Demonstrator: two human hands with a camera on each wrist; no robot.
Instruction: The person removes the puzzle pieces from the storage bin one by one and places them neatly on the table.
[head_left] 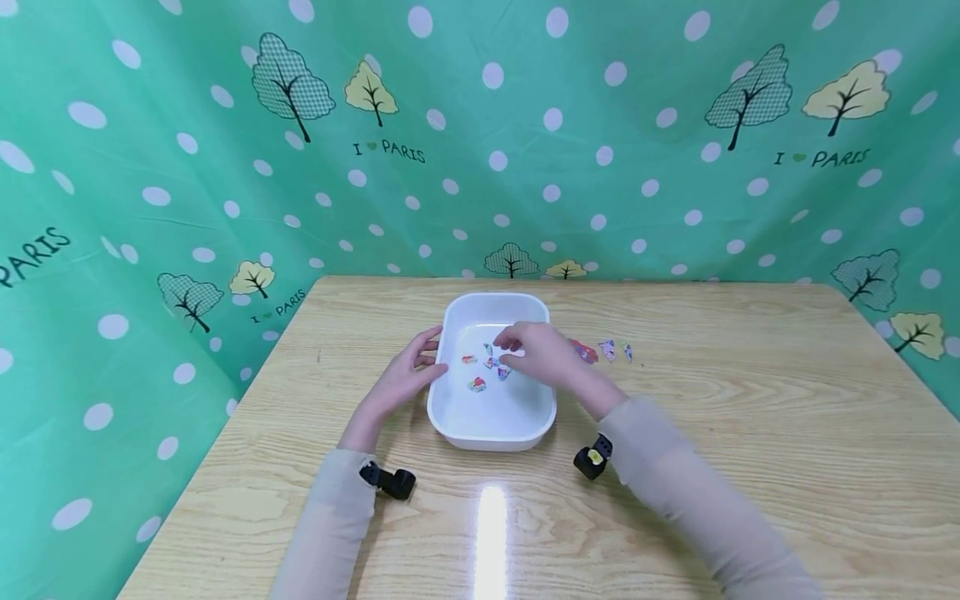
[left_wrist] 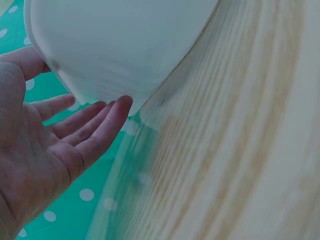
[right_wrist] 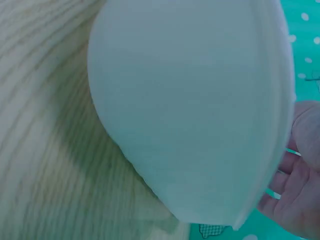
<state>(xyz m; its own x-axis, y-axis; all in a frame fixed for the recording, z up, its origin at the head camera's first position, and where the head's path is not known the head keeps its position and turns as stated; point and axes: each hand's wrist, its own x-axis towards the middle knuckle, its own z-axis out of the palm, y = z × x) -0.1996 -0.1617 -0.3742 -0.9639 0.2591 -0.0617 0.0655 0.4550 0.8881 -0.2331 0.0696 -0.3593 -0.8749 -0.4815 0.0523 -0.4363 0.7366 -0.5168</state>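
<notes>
A white plastic tub (head_left: 491,421) stands on the wooden table, with several small multicoloured printed pieces (head_left: 477,384) scattered on its floor. My left hand (head_left: 408,372) holds the tub's left side, thumb over the rim and fingers along the outer wall. In the left wrist view, the fingertips of that hand (left_wrist: 55,135) meet the lower wall. Over the tub's right rim reaches my right hand (head_left: 542,354), its thumb and fingers apart and pointing down close above the pieces in the middle. The right wrist view shows this hand (right_wrist: 300,185) beyond the rim, its fingertips partly hidden by the wall.
Just right of the tub lie more small coloured pieces (head_left: 607,349), one red piece (head_left: 584,352) partly covered by the right forearm. The wooden table (head_left: 750,417) extends to both sides. A green dotted cloth (head_left: 517,175) hangs behind and to the left.
</notes>
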